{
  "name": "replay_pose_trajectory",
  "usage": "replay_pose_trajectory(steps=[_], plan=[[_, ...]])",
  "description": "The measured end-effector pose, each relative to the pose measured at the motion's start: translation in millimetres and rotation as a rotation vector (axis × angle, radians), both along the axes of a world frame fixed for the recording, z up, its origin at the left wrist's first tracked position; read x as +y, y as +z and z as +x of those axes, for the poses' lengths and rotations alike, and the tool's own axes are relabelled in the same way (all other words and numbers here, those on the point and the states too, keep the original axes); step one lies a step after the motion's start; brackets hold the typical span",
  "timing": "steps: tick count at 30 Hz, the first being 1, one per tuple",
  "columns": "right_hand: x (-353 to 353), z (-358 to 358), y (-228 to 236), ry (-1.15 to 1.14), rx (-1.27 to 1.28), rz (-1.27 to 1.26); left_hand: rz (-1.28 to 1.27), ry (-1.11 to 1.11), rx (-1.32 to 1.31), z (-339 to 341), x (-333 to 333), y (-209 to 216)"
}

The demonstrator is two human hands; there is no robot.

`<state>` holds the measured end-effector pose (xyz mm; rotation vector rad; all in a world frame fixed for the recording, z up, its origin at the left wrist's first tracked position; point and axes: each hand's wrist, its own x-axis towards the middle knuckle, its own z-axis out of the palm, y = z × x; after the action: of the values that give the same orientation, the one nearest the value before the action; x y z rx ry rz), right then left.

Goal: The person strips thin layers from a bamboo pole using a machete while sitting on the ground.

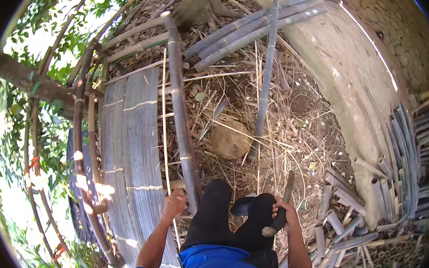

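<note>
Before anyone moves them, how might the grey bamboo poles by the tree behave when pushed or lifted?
The grey bamboo poles would probably roll, being round. Each should feel stiff, judging by its thick, straight length. They may be light for their size if hollow like the open-ended bamboo pieces at lower right.

Wooden stick point(280, 221) (matt, it seems).

Nothing legible from where I stand — no words, labels, brands, numbers or signs I can make out.
</note>
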<state>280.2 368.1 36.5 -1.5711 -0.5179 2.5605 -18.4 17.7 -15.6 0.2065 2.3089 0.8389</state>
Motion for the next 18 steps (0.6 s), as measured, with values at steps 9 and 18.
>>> replay_pose_trajectory(steps=[9,18], plan=[[12.8,-36.6,94.8,0.325,-0.159,0.117,-0.061,0.111,-0.119,72.0,-41.0,91.0],[37.5,-114.1,75.7,1.253,-0.254,1.371,0.001,0.46,-0.244,100.0,-94.7,63.6]])
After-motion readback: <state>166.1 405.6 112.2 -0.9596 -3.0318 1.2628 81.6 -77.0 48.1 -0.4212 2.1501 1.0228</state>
